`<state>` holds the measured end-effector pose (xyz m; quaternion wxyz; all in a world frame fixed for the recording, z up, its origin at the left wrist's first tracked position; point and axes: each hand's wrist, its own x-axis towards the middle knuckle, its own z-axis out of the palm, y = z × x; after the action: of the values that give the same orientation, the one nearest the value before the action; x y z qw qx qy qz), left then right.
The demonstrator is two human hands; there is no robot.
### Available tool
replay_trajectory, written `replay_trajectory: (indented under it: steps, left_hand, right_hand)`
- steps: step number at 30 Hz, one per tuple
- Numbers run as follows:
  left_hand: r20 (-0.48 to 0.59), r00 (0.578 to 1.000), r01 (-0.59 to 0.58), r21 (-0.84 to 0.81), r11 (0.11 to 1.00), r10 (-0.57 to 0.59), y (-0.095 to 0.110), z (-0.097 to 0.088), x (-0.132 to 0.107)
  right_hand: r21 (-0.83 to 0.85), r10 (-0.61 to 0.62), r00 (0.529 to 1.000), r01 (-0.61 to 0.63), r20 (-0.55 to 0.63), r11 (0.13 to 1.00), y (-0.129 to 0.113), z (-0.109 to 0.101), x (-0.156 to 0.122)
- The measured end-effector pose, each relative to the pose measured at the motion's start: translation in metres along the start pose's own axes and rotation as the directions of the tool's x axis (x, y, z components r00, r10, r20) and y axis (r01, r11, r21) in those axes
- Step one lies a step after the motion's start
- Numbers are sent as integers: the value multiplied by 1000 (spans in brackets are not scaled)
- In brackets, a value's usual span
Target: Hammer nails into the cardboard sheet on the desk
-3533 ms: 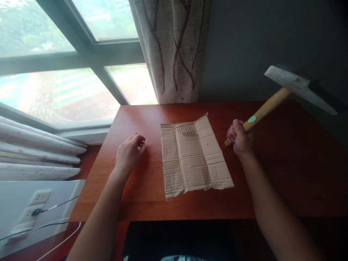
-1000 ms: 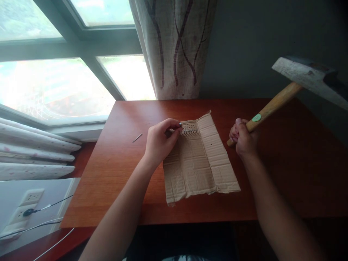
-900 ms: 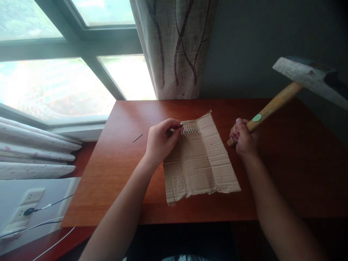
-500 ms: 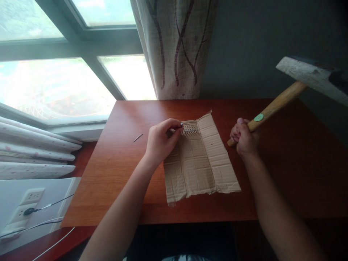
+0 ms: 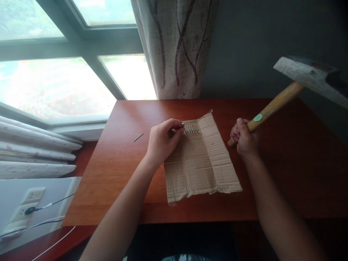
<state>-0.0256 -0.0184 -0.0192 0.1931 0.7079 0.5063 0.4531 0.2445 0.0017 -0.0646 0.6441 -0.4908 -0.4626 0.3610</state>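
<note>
My left hand [image 5: 164, 139] pinches a small shiny-headed nail [image 5: 183, 124] between thumb and fingertips, at the far left part of a cardboard piece [image 5: 195, 163]. The nail's lower end is hidden by the fingers. Just right of the fingertips, rows of small dark holes and short metal bits [image 5: 191, 129] mark the cardboard. My right hand [image 5: 244, 137] is wrapped round the lower end of the wooden handle of a hammer [image 5: 277, 105]. The hammer's steel head is raised at the upper right, well away from the cardboard.
A thin metal rod [image 5: 138, 137] lies on the reddish wooden table [image 5: 108, 181], left of my left hand. Behind are a window [image 5: 89, 41], a patterned curtain [image 5: 176, 47] and a dark wall. Cords run from a wall socket [image 5: 25, 210] at the lower left.
The hammer head has shifted very slightly left. Both hands keep their grips, and the cardboard sits almost the same in view.
</note>
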Motion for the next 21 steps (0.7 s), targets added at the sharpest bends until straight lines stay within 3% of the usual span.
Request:
replay_trajectory:
  steps: [11,21]
  left_hand:
    - [7,1000,-20,61,998,19,1,0,-1]
    - [9,999,-33,71,997,32,-4,1,-3]
  right_hand:
    - [-20,7,1000,-7,10,1000,1,-2,1]
    - [-68,27,992,-19,123,998,-2,-8,1]
